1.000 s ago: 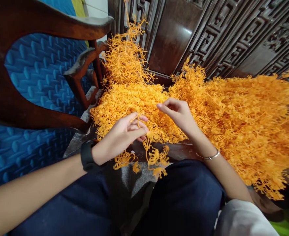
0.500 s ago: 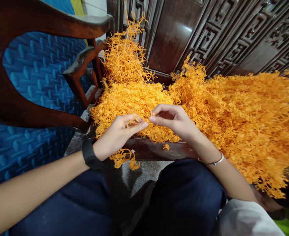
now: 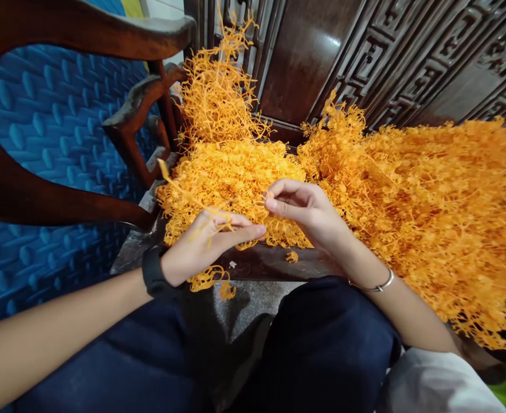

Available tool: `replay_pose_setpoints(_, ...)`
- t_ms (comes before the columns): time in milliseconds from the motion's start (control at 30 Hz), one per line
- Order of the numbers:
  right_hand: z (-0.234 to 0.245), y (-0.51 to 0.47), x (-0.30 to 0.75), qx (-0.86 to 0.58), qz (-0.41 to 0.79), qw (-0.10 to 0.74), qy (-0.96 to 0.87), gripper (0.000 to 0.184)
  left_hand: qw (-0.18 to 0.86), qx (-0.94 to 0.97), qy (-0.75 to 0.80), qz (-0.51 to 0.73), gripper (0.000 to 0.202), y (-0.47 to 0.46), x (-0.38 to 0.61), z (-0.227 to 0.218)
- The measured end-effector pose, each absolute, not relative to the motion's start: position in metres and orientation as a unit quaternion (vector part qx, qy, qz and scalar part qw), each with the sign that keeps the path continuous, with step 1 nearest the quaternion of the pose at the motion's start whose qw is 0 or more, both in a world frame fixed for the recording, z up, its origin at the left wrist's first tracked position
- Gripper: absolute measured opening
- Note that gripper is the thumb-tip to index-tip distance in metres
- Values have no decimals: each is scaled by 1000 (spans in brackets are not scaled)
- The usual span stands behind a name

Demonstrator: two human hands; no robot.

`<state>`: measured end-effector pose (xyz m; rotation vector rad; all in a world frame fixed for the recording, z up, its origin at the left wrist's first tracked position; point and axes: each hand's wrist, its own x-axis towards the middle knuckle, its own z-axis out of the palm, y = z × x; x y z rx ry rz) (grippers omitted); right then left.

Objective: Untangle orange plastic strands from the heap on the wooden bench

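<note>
A big heap of orange branching plastic pieces (image 3: 407,195) lies on a dark wooden seat (image 3: 261,263) in front of me. My left hand (image 3: 205,244), with a black watch on its wrist, is closed on a thin orange strand (image 3: 184,198) that sticks up and to the left. My right hand (image 3: 304,212), with a thin bracelet on its wrist, is curled in a pinch just right of the left fingertips, above the near edge of the heap. What its fingers pinch is too small to make out. A few orange bits (image 3: 210,280) hang below my left hand.
A dark wooden chair arm and back (image 3: 136,115) curve at the left over a blue padded floor mat (image 3: 55,126). Carved dark wood panels (image 3: 385,51) stand behind the heap. My legs in dark trousers (image 3: 321,344) fill the lower frame.
The clump that hung under my hands has dropped away. My hands came together, and my left hand now lifts a single strand up to the left. The right hand has barely shifted.
</note>
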<state>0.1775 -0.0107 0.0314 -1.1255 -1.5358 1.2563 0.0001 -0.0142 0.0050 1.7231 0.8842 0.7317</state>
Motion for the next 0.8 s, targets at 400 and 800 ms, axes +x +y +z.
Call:
replay_pose_setpoints(400,23,-9,171,-490,442,580,-477,9,531,668,364,374,39,-24,2,3)
replay_pose_setpoints(800,37,10,178,-533,395,624,-412,14,534,654,368,390,39,-30,11,11)
